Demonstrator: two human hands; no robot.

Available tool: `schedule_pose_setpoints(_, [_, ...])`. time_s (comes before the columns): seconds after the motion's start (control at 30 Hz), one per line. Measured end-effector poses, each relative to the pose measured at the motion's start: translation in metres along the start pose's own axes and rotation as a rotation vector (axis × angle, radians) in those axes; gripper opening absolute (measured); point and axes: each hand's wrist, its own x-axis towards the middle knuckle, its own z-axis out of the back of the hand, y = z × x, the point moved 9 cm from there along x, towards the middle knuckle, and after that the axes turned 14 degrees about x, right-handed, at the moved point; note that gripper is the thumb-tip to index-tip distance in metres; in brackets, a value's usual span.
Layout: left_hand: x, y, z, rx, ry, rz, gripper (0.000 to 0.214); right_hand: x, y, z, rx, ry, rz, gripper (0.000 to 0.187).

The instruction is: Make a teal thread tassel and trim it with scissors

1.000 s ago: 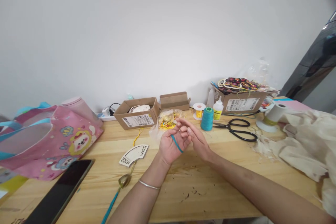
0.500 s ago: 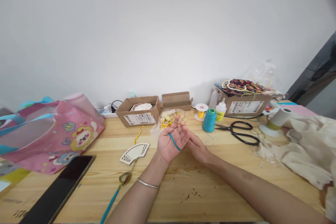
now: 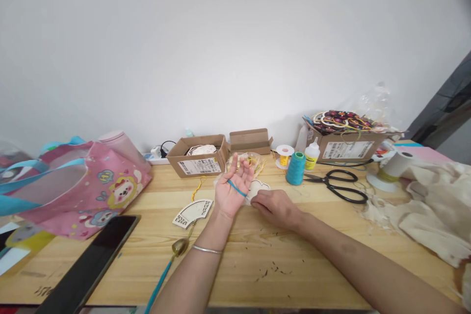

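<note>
My left hand [image 3: 231, 190] is held palm up over the wooden table [image 3: 257, 255], fingers stretched out. A thin teal cord [image 3: 236, 188] runs across its palm. My right hand [image 3: 275, 207] lies palm down on the table just to the right, its curled fingertips closed on the edge of a white cloud-shaped wooden cut-out [image 3: 258, 187]. A clear bag of yellow cords [image 3: 247, 161] lies right behind my left hand. To the left lies a fan-shaped wooden cut-out [image 3: 194, 212] tied to a brass bell [image 3: 177, 247] with a teal tassel cord [image 3: 158, 283].
A teal thread spool [image 3: 296, 169], glue bottle [image 3: 312, 154], small yellow spool [image 3: 284, 155] and black scissors [image 3: 339, 185] stand right of the hands. Cardboard boxes [image 3: 196, 160] line the wall. A pink bag [image 3: 84, 181] and dark phone [image 3: 88, 266] lie left, white cloth [image 3: 434, 206] right.
My left hand moved a little away from me and opened flatter, the cord still on its palm. My right hand dropped from beside it onto the white cut-out on the table.
</note>
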Motion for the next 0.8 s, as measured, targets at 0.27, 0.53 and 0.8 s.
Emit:
schedule_pose_setpoints(0.27, [0.005,0.003,0.013,0.031,-0.12,0.0,0.04,0.001,0.015,0.018,0.222,-0.1,0.038,0.012])
schedule_pose_setpoints(0.53, [0.002,0.037,0.004,0.204,0.016,0.218,0.037,0.0,0.001,0.02,0.187,-0.109,-0.113,0.017])
schedule_pose_setpoints(0.8, [-0.013,0.061,-0.013,0.278,0.143,0.374,0.066,0.002,0.012,0.034,-0.19,-0.135,0.103,0.017])
